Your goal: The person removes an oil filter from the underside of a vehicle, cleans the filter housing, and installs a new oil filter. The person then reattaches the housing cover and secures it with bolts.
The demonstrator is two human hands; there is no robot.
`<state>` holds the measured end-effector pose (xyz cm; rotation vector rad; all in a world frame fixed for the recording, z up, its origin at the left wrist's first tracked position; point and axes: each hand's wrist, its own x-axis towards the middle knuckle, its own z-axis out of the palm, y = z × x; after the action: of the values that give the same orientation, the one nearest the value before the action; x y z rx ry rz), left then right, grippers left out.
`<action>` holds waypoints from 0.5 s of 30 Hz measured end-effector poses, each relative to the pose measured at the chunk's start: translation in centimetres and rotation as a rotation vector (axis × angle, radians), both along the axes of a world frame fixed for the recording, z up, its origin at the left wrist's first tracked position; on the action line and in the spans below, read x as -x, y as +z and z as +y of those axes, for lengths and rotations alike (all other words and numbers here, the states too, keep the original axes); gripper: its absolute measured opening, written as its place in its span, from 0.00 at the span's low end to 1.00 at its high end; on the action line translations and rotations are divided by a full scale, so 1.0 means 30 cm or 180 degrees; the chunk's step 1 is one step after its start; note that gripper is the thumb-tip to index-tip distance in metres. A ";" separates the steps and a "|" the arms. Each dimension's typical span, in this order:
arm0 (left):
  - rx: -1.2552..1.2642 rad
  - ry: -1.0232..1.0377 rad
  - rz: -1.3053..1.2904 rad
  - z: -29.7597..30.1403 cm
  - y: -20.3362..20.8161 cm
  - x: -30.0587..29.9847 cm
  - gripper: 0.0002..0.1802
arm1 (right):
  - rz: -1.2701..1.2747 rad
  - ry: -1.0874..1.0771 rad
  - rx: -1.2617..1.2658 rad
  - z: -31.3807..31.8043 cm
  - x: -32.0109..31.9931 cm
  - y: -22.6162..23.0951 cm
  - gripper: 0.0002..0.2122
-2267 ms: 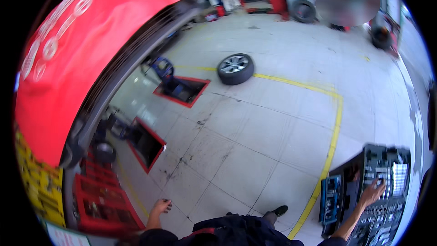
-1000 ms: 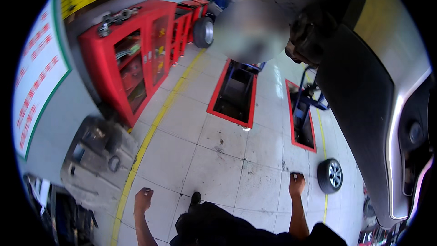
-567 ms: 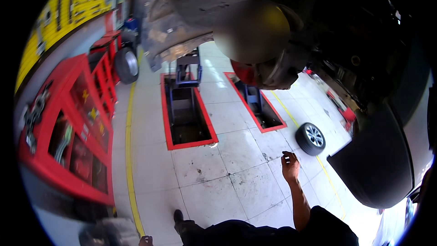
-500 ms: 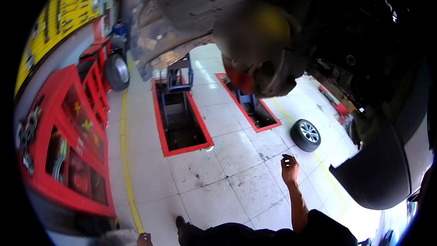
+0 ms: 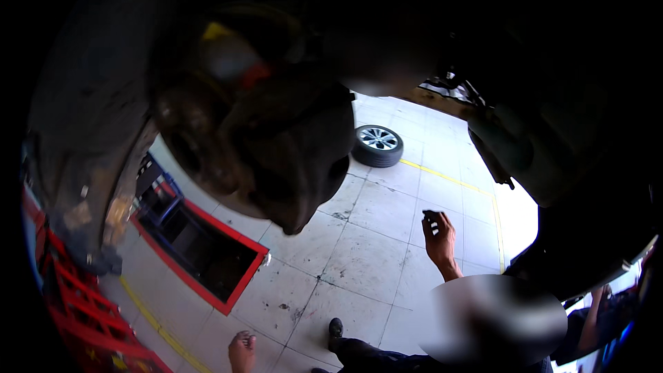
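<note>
My right hand (image 5: 440, 240) is raised over the tiled floor with its fingers curled inward. Something small and dark shows at its fingertips, too small to name. Low in the picture, my left hand (image 5: 242, 352) hangs with its fingers folded; whatever may be inside them is hidden. Dark, dirty suspension parts (image 5: 297, 145) of a raised car hang in front of me, above both hands and apart from them. Beyond my right hand, a car wheel (image 5: 378, 157) with a silver rim lies flat on the floor.
A red-edged floor pit (image 5: 242, 290) with blue metalwork opens at the left. Red racks (image 5: 83, 318) stand at the lower left. Dark underbody fills the top and right. Another person's arm (image 5: 592, 318) shows at the lower right, beside a blurred oval patch.
My view has swung right and moved closer beneath the car, so the suspension parts look larger. More of my left hand shows now. My right hand stays raised with fingers curled.
</note>
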<state>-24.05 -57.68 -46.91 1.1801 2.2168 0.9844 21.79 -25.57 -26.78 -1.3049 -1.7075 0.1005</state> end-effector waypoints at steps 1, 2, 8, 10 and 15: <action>-0.0005 -0.0181 -0.0091 0.072 -0.003 -0.016 0.13 | 0.0046 -0.0028 -0.0132 0.035 0.006 0.036 0.09; -0.0007 -0.0360 -0.0183 0.138 -0.014 -0.036 0.14 | 0.0086 -0.0055 -0.0267 0.069 0.009 0.073 0.09; 0.0198 -0.0890 -0.0391 0.456 -0.084 -0.108 0.16 | 0.1001 -0.0235 -0.0889 0.340 0.064 0.155 0.09; 0.0310 -0.0760 -0.0393 0.493 -0.052 -0.125 0.16 | 0.1508 0.0112 -0.0795 0.477 0.191 0.128 0.11; 0.0504 -0.0956 -0.0189 0.715 -0.077 -0.097 0.16 | 0.1265 -0.0085 -0.1512 0.708 0.251 0.200 0.10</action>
<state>-21.14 -36.22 -49.22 1.3414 1.9576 0.7000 14.28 -4.34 -20.78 -0.8827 -1.2733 -0.0576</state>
